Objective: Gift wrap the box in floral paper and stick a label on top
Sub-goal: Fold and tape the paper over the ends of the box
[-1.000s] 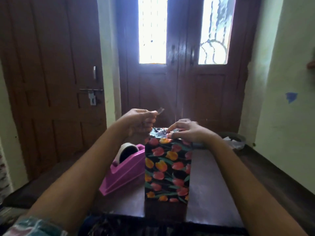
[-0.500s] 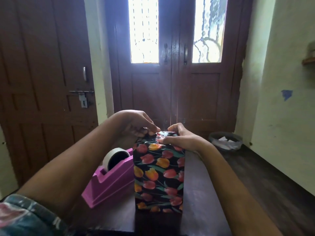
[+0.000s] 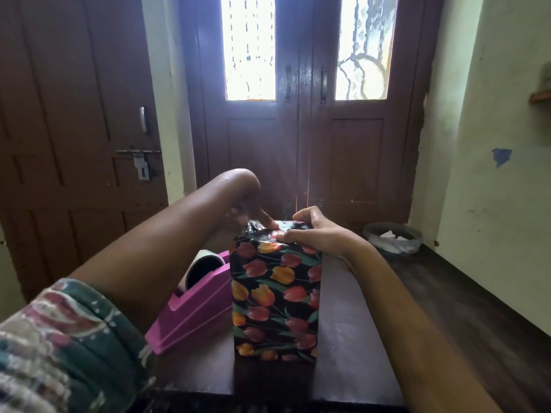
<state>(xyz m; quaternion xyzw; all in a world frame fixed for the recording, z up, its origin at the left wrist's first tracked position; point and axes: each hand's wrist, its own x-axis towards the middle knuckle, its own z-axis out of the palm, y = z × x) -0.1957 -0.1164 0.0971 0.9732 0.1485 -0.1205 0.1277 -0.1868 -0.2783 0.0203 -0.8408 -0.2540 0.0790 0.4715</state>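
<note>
Apparently both hands (image 3: 316, 234) (fingertips) top box (image 3: 275, 293).

Daylight is flooding through two glass door panes (image 3: 307, 46) at upper centre, blowing them out white. The room is staying dim, the foreground backlit. The left hand (image 3: 247, 204) is looking motion-blurred, perhaps. Lines are bowing toward the frame edges.

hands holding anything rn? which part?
Right hand grips the wrapped box at its top edge; left hand presses fingertips on the top folds.
</note>
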